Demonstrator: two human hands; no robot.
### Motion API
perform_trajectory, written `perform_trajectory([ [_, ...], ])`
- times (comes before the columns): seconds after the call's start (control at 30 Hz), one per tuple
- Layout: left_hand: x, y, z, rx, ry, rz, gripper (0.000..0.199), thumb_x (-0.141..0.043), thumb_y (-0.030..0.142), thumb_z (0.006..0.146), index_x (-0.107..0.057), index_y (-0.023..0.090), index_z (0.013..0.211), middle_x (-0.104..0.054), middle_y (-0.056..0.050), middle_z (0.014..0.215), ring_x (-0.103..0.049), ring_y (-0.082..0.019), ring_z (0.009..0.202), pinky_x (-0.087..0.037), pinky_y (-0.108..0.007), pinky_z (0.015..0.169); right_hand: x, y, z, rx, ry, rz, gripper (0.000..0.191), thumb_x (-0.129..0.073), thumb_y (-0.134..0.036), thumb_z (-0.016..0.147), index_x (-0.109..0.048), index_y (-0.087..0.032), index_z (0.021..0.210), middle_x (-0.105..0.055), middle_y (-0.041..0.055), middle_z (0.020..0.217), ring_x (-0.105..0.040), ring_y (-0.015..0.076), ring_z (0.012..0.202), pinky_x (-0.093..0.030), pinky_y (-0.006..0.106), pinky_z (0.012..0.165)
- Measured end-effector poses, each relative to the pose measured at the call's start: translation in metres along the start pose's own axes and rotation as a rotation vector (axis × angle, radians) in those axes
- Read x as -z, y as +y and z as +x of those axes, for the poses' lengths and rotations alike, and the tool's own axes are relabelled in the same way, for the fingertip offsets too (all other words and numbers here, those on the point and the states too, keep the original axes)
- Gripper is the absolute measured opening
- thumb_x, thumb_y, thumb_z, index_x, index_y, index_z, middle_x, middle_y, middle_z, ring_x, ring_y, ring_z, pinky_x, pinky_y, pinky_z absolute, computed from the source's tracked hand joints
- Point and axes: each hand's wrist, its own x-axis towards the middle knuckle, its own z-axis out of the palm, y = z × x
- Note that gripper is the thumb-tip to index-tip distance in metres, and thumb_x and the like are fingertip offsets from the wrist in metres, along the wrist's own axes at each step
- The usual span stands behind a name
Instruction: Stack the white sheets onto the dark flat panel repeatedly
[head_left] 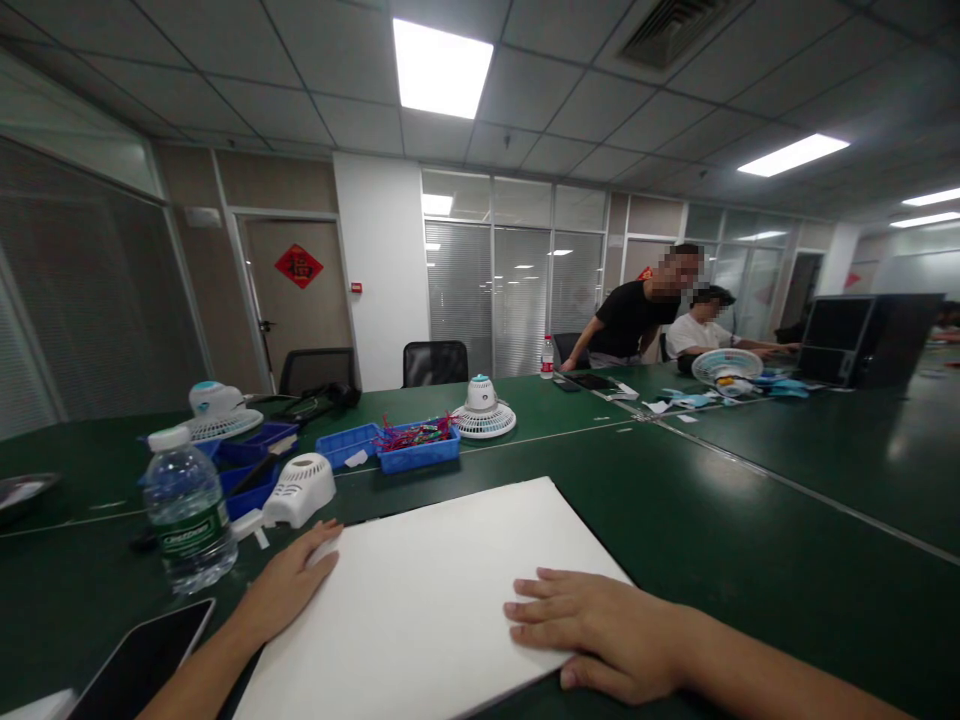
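Observation:
A large white board or sheet [420,590] lies flat on the green table in front of me; which of the two I cannot tell. Across its left edge rests my left hand [294,580], fingers stretched toward the far left corner. My right hand [581,625] lies spread on the right part of the white surface, its thumb at the near edge. Neither hand grips anything. Just beyond my left hand is a white vented plastic housing [301,488]. A water bottle [187,515] with a green label stands to its left, and a dark phone [142,655] lies beside my left forearm.
Blue trays, one a blue bin [420,455] with red wires, stand past the board. Near them are a white fan part [484,412] and another fan part [217,410]. Two people [634,320] are at the far right, near a fan cage [726,370] and a black computer case [862,340].

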Motion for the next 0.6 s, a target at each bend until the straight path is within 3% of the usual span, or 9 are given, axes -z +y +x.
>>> perform_trajectory([
  [0.27,-0.0028,0.0042,-0.0016,-0.041,0.007,0.179,0.063,-0.044,0.051,0.087,-0.061,0.014,0.134,-0.049,-0.012,0.15,-0.041,-0.029,0.142,-0.027,-0.046,0.119,-0.0003,0.0006,-0.0002,-0.011,-0.016,-0.004,0.06,-0.047,-0.042,0.098,-0.03,-0.03,0.154,-0.039,0.0077,0.155,-0.027,0.0273,0.147,-0.019,0.053,0.121],
  [0.6,-0.0005,0.0096,-0.0005,0.062,0.011,0.244,0.072,-0.037,0.052,0.087,-0.054,0.004,0.139,-0.05,-0.016,0.148,-0.046,-0.031,0.139,-0.029,-0.047,0.118,0.0001,0.0013,-0.0002,0.011,0.024,0.0,0.059,-0.049,-0.041,0.098,-0.033,-0.03,0.153,-0.042,0.0076,0.153,-0.03,0.0269,0.145,-0.021,0.052,0.12],
])
